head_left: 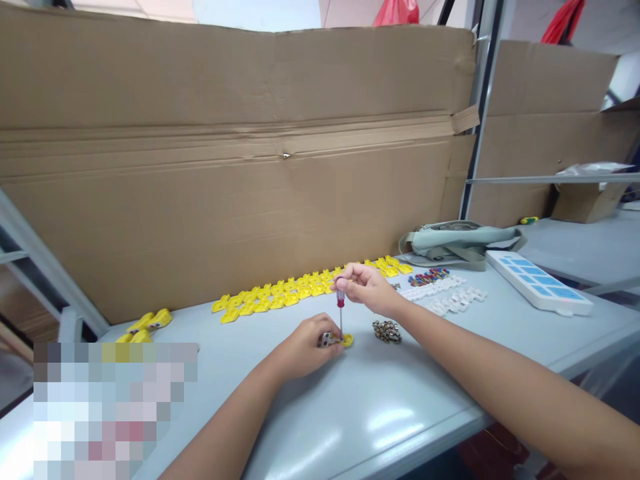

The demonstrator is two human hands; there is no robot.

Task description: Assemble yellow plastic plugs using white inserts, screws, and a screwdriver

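Note:
My left hand (305,347) presses a small yellow and white plastic part (334,340) onto the grey table (350,413). My right hand (365,285) grips the top of a small screwdriver (341,308) with a red handle, held upright with its tip on that part. A little pile of metal screws (387,331) lies just right of the part, below my right wrist.
A long row of yellow parts (300,290) lies along the cardboard wall (225,167). White pieces (440,293) and small red-blue bits (428,275) lie to the right, with a grey-green bag (460,243) and a white-blue tray (537,281). More yellow parts (147,324) sit far left.

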